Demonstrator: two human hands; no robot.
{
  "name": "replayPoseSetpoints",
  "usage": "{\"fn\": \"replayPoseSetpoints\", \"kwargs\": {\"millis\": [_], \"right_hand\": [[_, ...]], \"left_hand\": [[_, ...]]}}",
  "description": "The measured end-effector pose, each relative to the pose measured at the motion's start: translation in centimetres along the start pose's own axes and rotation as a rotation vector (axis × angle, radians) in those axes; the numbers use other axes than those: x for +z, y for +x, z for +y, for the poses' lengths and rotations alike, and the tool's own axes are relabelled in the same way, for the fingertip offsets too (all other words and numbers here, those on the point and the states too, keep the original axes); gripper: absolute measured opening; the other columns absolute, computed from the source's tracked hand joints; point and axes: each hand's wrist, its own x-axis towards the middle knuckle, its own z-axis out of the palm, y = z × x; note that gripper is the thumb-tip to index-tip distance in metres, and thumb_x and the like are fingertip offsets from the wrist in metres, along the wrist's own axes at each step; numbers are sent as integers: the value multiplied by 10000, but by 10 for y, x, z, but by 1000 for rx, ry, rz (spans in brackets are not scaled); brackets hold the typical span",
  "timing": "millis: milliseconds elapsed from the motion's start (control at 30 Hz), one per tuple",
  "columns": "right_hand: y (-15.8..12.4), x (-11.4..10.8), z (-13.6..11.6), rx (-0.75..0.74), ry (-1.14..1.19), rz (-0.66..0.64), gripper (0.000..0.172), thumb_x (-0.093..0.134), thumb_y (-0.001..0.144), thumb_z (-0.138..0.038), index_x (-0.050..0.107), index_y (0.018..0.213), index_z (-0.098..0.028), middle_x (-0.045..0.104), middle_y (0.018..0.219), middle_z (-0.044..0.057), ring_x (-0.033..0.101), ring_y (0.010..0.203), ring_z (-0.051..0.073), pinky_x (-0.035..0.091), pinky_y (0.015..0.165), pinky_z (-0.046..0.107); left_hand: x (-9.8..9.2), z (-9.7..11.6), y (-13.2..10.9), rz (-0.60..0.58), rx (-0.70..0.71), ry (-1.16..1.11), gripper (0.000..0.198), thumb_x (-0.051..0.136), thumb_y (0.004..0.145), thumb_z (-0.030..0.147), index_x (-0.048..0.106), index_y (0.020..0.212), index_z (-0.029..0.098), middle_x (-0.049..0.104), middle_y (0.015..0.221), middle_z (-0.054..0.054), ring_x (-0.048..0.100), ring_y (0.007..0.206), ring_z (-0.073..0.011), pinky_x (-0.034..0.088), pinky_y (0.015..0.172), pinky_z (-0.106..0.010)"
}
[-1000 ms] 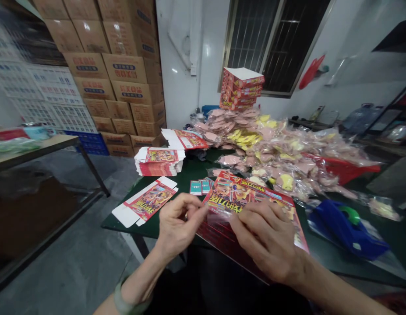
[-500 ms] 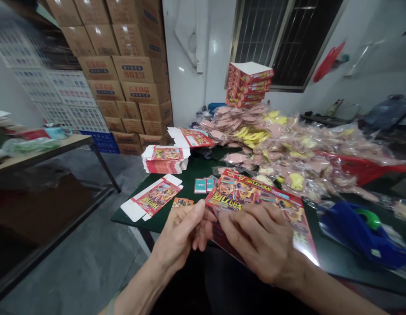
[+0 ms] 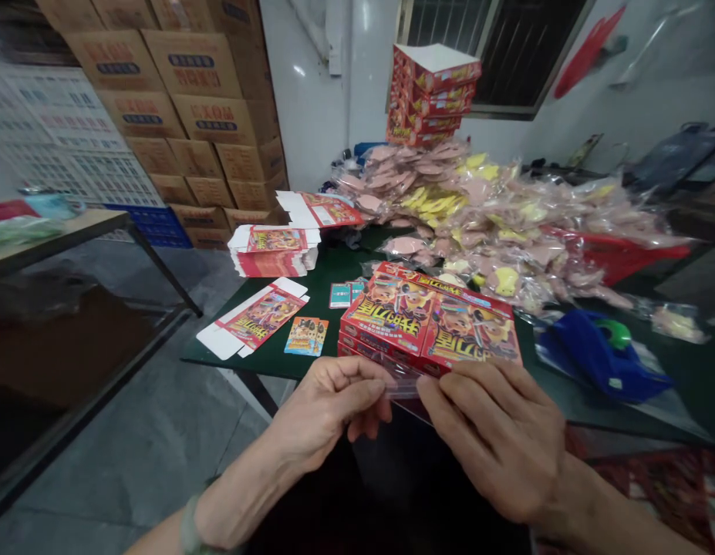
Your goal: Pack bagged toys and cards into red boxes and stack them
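Note:
A narrow strip of clear plastic (image 3: 404, 388) stretches between my two hands; whether it is tape or film I cannot tell. My left hand (image 3: 349, 397) pinches one end between thumb and forefinger. The fingertips of my right hand (image 3: 496, 432) press together on the other end. Just behind the strip, red printed boxes (image 3: 392, 316) lie stacked at the table's near edge. My right fingers partly cover their front corner. Left of them lie orange cards (image 3: 306, 336), teal cards (image 3: 341, 295) and a flattened red-and-white carton (image 3: 258, 317).
A blue tape dispenser (image 3: 603, 362) with a green core stands at the right. Pink and yellow bagged pieces (image 3: 438, 200) heap across the back, near a tall stack of red boxes (image 3: 430, 96). More folded cartons (image 3: 273, 250) sit at the back left of the green table (image 3: 328, 262).
My view has shifted, and my hands are now at the near edge of the red boxes instead of over them. The clear strip now shows plainly between my fingers.

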Motion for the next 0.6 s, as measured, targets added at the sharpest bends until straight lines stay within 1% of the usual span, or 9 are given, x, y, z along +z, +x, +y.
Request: {"fn": "replayPoseSetpoints", "kwargs": {"millis": [100,167,233,300,367,433,500,600], "right_hand": [[-3,-5,-7,41,-27,8,259,400,863,-74,657,894,-67,635,722,102,537,754,221,386,673,357],[-2,-5,-10,51,-40,31,257,404,866,-81,659,892,-77,642,727,97,535,746,214,385,669,352],[-1,-4,-12,59,-49,33,250,414,870,-90,663,889,-89,642,725,89,528,736,205,383,668,348],[0,-2,-14,72,-65,10,237,430,868,-91,667,883,-94,632,704,79,521,723,199,375,656,345],[1,-1,-15,81,-83,-20,229,442,867,-87,671,887,-86,614,673,69,512,699,193,359,636,342],[2,0,-16,77,-89,-28,238,438,872,-83,675,893,-72,601,650,64,500,669,185,340,616,340],[2,-1,-17,75,-85,-25,256,423,881,-84,677,900,-64,595,643,65,490,658,182,329,607,340],[2,-2,-19,79,-94,-11,275,404,891,-87,679,894,-74,590,642,63,472,658,182,319,593,337]], "left_hand": [[6,-4,-4,16,30,5,229,652,760,353,620,674,143,619,567,5,464,383,-37,295,368,-151],[9,-5,-6,26,46,35,301,632,773,404,613,642,134,603,546,0,458,386,-40,288,364,-152],[12,-5,-10,39,35,57,353,628,760,462,631,651,126,582,505,-1,448,378,-47,272,353,-155],[14,-5,-13,80,28,50,430,591,758,535,655,670,120,569,470,-6,439,360,-55,266,349,-166],[16,-5,-15,126,58,63,496,539,771,585,666,672,116,575,468,-19,443,362,-64,270,360,-178],[16,-6,-17,136,98,137,465,561,774,558,658,651,121,579,487,-18,444,385,-61,273,375,-180],[16,-9,-18,111,117,221,372,621,768,475,643,633,129,568,503,-2,435,410,-53,285,392,-172],[16,-11,-19,110,114,240,297,643,767,409,645,646,137,568,519,5,431,421,-51,297,401,-169]]}}
